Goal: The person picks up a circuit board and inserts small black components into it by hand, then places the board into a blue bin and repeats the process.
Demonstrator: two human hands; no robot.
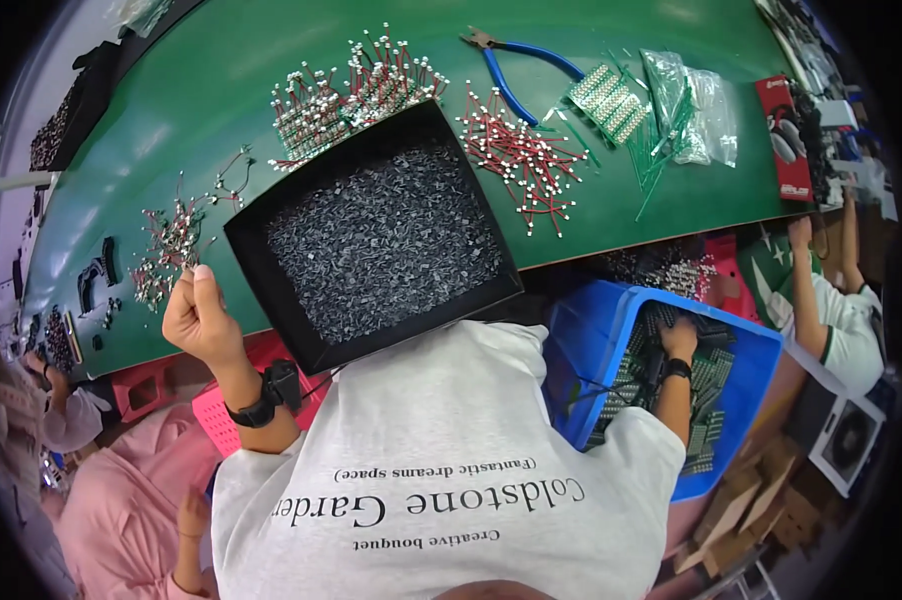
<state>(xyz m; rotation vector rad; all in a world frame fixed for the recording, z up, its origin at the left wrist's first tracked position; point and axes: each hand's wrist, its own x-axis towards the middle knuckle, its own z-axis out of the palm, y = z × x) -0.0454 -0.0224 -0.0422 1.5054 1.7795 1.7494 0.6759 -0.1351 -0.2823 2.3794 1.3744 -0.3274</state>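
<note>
My left hand [199, 318] is curled into a fist at the near edge of the green table [211, 90], just left of a black tray [411, 322] filled with small dark components. Nothing shows in the fist, and a black watch [268, 395] sits on that wrist. My right hand [679, 338] reaches down into a blue bin [746, 345] beside my chair and rests on stacked green circuit boards [709, 385]. Its fingers are hidden among the boards.
Bundles of red wires with white ends [523, 155] lie around the tray. Blue-handled pliers [516, 82], small boards [608, 100], clear bags with green strips [686, 110] and a red box [783, 140] sit at the far right. Other people sit on both sides; a pink crate [216, 412] is below.
</note>
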